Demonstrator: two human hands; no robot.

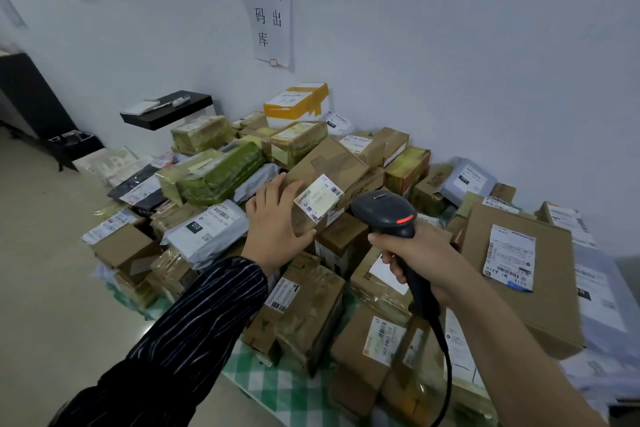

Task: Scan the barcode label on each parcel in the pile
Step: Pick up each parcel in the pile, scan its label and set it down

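Brown cardboard parcel, near the top middle of the pile, tilted with its white barcode label turned towards the scanner. Left hand: grip released, straight spread fingers pressing the box side to prop it. Right hand: grip clenched round the scanner handle, red light on, head just beside the label.

Risks, as judged:
- box only propped, not held, so it could slide and shift its neighbours
- label looks glossy and angled, so glare may cause a misread
- other labels lie close below, so the wrong code could be picked up
- black cable trails over carton corners and may snag

Materials: rigid corrugated boxes, several wrapped in shiny crinkled tape; soft grey poly mailer, floppy; green-wrapped blocks; big flat carton on the right. Green-white checked cloth under the pile.
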